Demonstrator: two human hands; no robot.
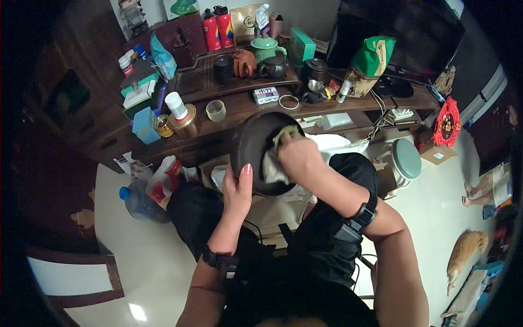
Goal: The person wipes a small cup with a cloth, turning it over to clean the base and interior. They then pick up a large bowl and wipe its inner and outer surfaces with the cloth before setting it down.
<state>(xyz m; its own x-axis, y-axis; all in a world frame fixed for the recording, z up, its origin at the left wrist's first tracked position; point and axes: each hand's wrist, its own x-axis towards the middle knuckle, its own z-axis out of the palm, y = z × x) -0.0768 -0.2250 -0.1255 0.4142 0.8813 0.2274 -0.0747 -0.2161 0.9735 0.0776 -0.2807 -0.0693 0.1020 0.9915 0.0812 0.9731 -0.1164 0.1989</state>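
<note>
Left fingers (pixel 246 173) pinch the rim of a round dark pan (pixel 252 140), likely stiff, slick, best held there; right fingers (pixel 285 147) bunch a soft-looking off-white cloth (pixel 275 170) beneath them.

Dark pan (pixel 251 143) and cloth (pixel 275 169) in hands (pixel 299 156)

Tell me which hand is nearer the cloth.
Right: the right hand grips the cloth inside the pan; the left hand holds the pan's near-left edge, apart from the cloth.

Dark grey pan (pixel 251 144), off-white cloth (pixel 275 170) in it. Red, black-topped extinguishers (pixel 219 31) between eleven and twelve o'clock; white stool (pixel 407 159), pale-green seat, at three.
</note>
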